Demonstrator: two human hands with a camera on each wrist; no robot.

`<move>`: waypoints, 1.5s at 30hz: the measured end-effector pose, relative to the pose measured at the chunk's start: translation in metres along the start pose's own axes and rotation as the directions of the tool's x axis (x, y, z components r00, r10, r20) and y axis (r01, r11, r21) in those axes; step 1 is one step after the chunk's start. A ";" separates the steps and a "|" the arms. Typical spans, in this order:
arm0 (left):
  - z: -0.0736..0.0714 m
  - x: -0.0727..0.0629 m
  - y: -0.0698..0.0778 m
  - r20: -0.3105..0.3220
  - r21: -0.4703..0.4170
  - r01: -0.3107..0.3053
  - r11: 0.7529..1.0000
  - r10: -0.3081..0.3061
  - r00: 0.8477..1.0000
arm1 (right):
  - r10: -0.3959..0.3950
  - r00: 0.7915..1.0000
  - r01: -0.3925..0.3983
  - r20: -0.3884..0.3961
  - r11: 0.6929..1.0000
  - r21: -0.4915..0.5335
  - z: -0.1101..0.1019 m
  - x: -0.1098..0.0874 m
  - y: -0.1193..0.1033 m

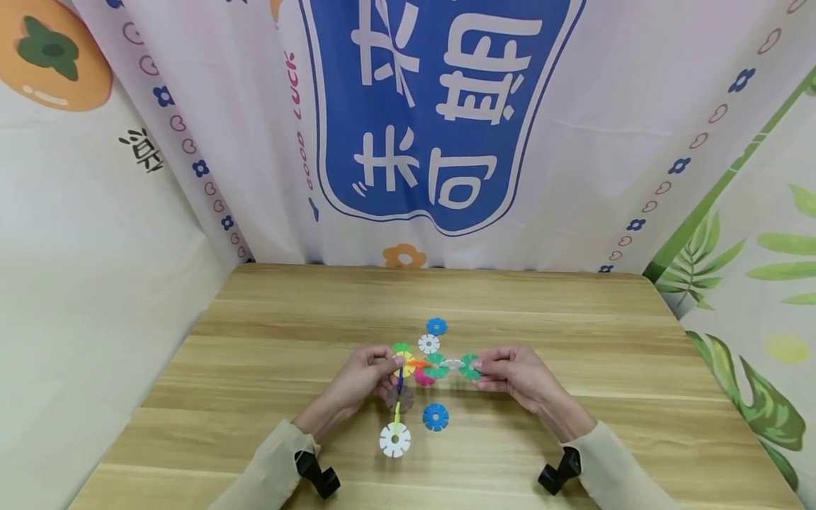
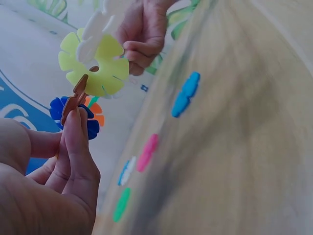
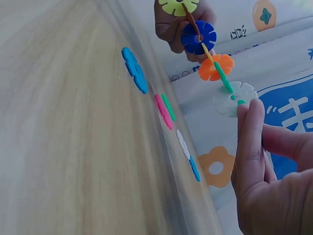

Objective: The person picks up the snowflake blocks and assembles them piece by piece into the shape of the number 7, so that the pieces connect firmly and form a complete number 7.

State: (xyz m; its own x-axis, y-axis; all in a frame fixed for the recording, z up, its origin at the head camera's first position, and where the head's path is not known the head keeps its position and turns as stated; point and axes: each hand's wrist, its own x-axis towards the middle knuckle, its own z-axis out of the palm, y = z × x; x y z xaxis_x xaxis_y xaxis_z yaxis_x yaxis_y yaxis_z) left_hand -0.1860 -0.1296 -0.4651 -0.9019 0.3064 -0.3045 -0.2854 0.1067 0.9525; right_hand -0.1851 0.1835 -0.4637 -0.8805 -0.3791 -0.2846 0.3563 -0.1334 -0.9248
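Observation:
A chain of slotted plastic flower discs hangs between the two hands above the table. My left hand (image 1: 357, 379) pinches it near its bend, at a yellow disc (image 1: 403, 360) in the head view; in the left wrist view the fingertips grip by a brown disc (image 2: 73, 104). From there one arm runs toward me through a yellow-green disc (image 2: 107, 54) to a white end disc (image 1: 386, 440). The other arm passes an orange disc (image 3: 209, 68), a green one and a clear whitish disc (image 3: 222, 104). My right hand (image 1: 525, 379) pinches the green end disc (image 1: 468, 366).
Loose discs lie on the wooden table (image 1: 293, 304): a near blue one (image 1: 428, 419), a pink one (image 3: 164, 111), a green one (image 3: 168, 106), a white one (image 1: 423, 345) and a far blue one (image 1: 431, 327). Printed cloth hangs around the table's back and sides.

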 end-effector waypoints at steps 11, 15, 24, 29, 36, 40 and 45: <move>0.005 -0.006 0.010 -0.051 0.058 -0.060 0.996 0.063 0.997 | -0.009 1.000 0.011 -0.026 0.998 0.058 0.008 -0.003 0.008; 0.008 -0.007 0.010 -0.062 0.048 -0.067 0.997 0.070 0.996 | -0.008 0.999 0.012 -0.049 0.997 0.077 0.011 -0.004 0.008; 0.012 -0.011 0.009 -0.068 0.020 -0.080 0.997 0.081 0.994 | -0.037 0.998 0.039 -0.045 0.998 0.039 0.012 -0.004 0.003; 0.012 -0.013 0.010 -0.073 0.025 -0.079 0.997 0.080 0.994 | -0.036 0.999 0.037 -0.036 0.999 0.033 0.012 -0.004 0.001; 0.010 -0.014 0.007 -0.079 0.026 -0.080 0.996 0.082 0.994 | -0.047 0.999 0.047 -0.021 0.999 0.019 0.015 -0.005 0.001; 0.012 -0.014 0.005 -0.087 0.021 -0.069 0.997 0.071 0.994 | -0.047 0.998 0.047 -0.031 0.999 -0.004 0.016 -0.006 0.002; 0.014 -0.011 0.006 -0.087 0.023 -0.066 0.998 0.068 0.994 | -0.042 0.999 0.042 -0.029 0.999 0.003 0.013 -0.006 0.002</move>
State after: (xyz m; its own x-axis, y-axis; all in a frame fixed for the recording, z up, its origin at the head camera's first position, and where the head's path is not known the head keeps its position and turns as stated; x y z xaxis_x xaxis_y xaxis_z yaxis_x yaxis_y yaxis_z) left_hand -0.1729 -0.1194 -0.4565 -0.9438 0.2298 -0.2373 -0.2176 0.1079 0.9701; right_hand -0.1751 0.1735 -0.4610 -0.9034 -0.3462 -0.2531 0.3203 -0.1522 -0.9350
